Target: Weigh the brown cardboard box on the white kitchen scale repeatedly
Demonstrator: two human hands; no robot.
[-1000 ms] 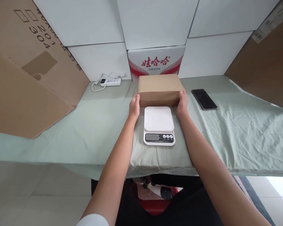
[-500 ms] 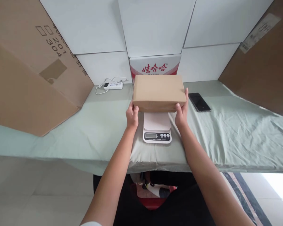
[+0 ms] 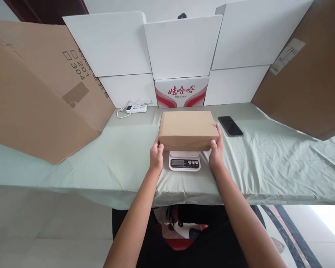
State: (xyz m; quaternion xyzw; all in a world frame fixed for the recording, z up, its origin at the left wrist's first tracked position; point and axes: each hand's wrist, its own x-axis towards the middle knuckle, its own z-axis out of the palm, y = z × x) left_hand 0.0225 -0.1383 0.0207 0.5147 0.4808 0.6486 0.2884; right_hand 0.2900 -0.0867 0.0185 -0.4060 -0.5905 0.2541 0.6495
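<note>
Between my two hands is a closed brown cardboard box [image 3: 188, 124], gripped by its left and right ends. My left hand [image 3: 156, 154] wraps the near left corner, thumb on the front side. On the near right corner my right hand [image 3: 216, 150] holds in the same way, its fingers along the end. Directly beneath the box is a white kitchen scale [image 3: 184, 164]; its display and buttons show in front, while most of its platform is covered. Whether the box rests on the platform or hovers just over it I cannot tell.
A dark phone [image 3: 230, 126] lies right of the box on the green cloth [image 3: 123, 149]. A white power strip [image 3: 136, 108] with its cable is at the back left. White boxes [image 3: 184, 48] stand behind, and large cardboard panels [image 3: 44, 96] [image 3: 304, 85] flank both sides.
Both hands have lowered the cardboard box toward me over the scale, and it now covers most of the platform. The view has tilted up, showing more above the white boxes.
</note>
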